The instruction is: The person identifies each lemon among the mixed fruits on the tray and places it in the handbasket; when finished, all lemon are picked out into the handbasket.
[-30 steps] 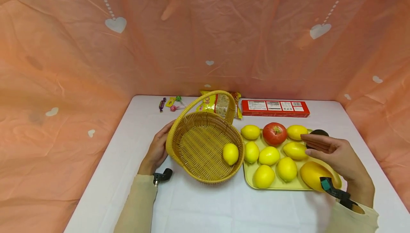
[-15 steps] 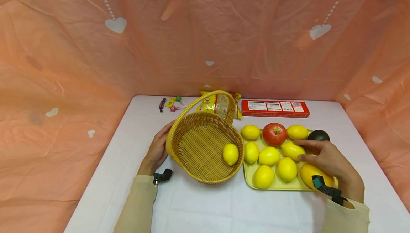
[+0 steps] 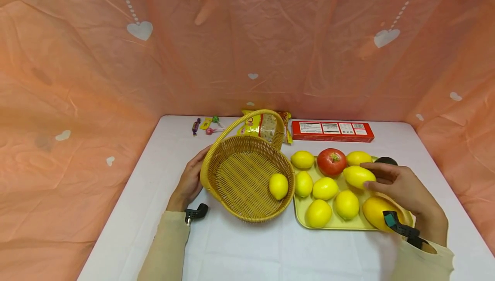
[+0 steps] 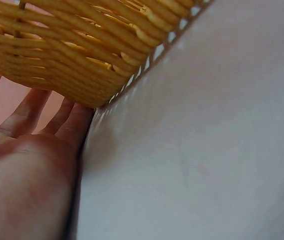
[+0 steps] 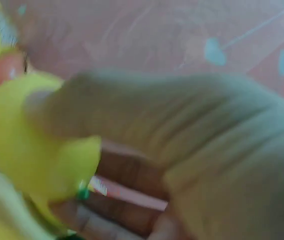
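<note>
My right hand (image 3: 406, 188) pinches a lemon (image 3: 359, 177) between thumb and fingers above the right part of the yellow tray (image 3: 336, 228). In the right wrist view the thumb lies across that lemon (image 5: 31, 135), with fingers behind it. My left hand (image 3: 190, 180) rests on the left side of a wicker basket (image 3: 247, 186). Its fingers (image 4: 26, 110) reach out along the woven wall in the left wrist view, their tips hidden behind it. One lemon (image 3: 278, 186) lies in the basket, at the right of its floor.
The tray also bears several lemons (image 3: 325, 187), a red tomato-like fruit (image 3: 331, 162), a mango-like fruit (image 3: 379, 213) and a dark round item (image 3: 386, 160) partly behind the right hand. A red box (image 3: 332, 131), a snack bag (image 3: 267, 127) and candies (image 3: 196, 126) lie along the back.
My right hand first moved left onto the lemon and gripped it. Now hand and lemon have shifted up and to the right off their place. The left hand and basket stay still.
</note>
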{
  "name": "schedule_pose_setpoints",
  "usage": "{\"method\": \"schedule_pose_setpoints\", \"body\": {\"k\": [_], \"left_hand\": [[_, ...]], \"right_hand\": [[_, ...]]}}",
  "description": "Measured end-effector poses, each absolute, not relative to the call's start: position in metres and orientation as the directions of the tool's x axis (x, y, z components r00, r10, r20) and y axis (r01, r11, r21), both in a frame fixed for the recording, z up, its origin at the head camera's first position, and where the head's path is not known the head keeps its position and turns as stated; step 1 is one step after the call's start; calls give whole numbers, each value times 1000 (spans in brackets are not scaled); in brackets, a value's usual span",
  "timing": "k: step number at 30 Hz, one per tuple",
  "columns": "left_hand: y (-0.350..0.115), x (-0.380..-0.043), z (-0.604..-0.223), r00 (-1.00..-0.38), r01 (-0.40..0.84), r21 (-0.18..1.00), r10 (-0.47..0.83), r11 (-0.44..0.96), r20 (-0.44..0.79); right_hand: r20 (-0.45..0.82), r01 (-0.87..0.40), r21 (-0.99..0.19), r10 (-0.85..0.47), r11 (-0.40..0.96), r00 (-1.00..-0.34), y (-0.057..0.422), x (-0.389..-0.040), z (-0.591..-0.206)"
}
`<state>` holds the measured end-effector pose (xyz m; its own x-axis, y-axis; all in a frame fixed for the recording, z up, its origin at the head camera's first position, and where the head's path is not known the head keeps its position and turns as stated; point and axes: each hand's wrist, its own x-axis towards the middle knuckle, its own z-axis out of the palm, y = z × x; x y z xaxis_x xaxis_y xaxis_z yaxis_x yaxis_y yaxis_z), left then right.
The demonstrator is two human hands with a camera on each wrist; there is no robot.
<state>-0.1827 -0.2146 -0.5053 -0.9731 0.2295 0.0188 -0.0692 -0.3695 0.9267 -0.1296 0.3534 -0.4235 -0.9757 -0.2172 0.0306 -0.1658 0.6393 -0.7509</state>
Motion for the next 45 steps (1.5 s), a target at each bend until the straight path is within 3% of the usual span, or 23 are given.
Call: {"method": "schedule_pose_setpoints", "body": {"k": [7, 13, 26, 38, 45], "left_hand": [[-215, -183, -506, -972, -65, 931, 234, -361, 23], [-216, -183, -506, -970, -54, 932, 241, -359, 37], [-217, -184, -509, -961, -11, 929, 260, -369, 92], [-217, -184, -508, -965, -25, 931, 252, -363, 72], [-217, -184, -508, -966, -16, 935, 248, -353, 77]], "right_hand": [[138, -243, -917, -319, 317, -938, 323, -130, -405], [222, -309, -938, -414, 155, -883, 285, -137, -404], [165, -296, -948, -612, 118, -774, 210, -145, -425], [175, -424, -869, -642, 256, -746, 177, -138, -430], [118, -398, -862, -640, 313, -759, 180, -136, -420]]}}
